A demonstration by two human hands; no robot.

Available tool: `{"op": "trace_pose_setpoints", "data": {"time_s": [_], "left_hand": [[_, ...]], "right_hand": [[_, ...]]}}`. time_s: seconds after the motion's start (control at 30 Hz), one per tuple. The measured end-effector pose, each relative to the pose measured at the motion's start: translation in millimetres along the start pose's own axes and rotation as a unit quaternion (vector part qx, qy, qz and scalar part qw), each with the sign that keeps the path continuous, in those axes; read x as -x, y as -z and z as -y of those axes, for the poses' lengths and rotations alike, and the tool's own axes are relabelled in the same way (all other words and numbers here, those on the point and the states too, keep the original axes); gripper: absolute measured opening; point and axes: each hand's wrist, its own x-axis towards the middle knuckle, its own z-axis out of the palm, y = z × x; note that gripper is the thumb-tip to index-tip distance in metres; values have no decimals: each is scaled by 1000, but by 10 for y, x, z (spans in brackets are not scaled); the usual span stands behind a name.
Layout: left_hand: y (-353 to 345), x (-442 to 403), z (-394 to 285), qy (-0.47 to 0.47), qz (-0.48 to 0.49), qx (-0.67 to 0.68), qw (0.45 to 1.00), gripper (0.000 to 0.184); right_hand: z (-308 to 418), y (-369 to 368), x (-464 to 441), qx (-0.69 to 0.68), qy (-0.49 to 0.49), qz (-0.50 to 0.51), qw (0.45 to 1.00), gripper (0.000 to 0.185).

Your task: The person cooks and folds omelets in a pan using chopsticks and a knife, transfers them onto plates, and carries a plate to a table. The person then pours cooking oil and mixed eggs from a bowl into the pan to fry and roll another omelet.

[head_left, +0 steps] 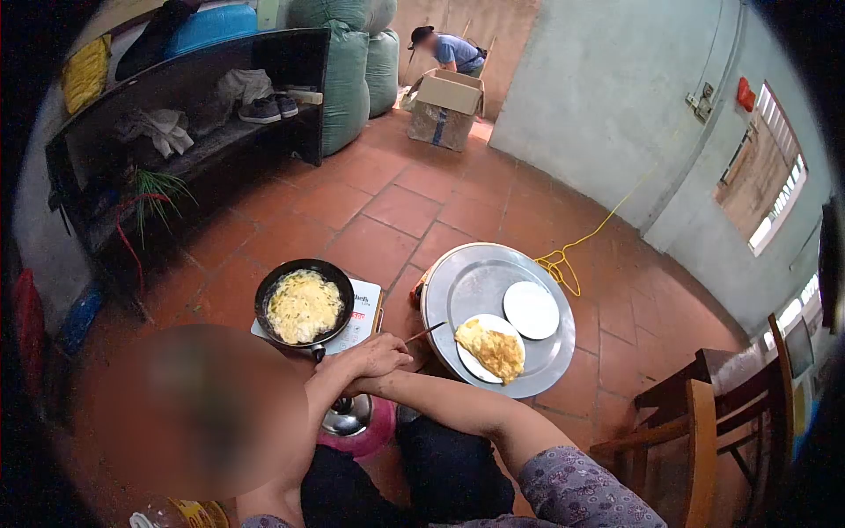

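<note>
My forearms cross in front of me. On top, my left hand (380, 354) has its fingers curled around what looks like a pair of chopsticks (426, 333), whose tips point right toward the tray. My right hand (349, 387) lies mostly hidden under the left wrist, and its fingers do not show. Just beyond the hands, a black frying pan (261, 304) sits on a white portable stove (363, 319), its handle pointing toward me. A pale yellow egg mixture (304, 306) fills the pan. A folded, browned omelette (495, 352) lies on a white plate (472, 368) to the right.
A round metal tray (458, 273) carries that plate and a second white plate (532, 310). By my knees stands a pink pot with a shiny lid (352, 417). Wooden chair (700, 440) at right; dark bench (211, 132) at left. A person (458, 51) bends behind a cardboard box (440, 123).
</note>
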Motion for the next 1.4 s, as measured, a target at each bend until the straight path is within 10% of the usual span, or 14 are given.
{"op": "trace_pose_setpoints", "data": {"time_s": [0.6,1.07,1.2,1.4], "left_hand": [[-71,-12,22,-29,-48,23,998,32],[-124,-101,93,-22,-46,20,999,32],[-156,-116,123,-26,-63,24,997,32],[-122,-73,58,-31,-58,27,997,32]], "right_hand": [[11,-106,46,-95,184,125,970,14],[-653,-359,-345,96,90,162,978,20],[-252,56,-18,-256,201,122,938,11],[189,367,-28,75,138,149,976,6]]}}
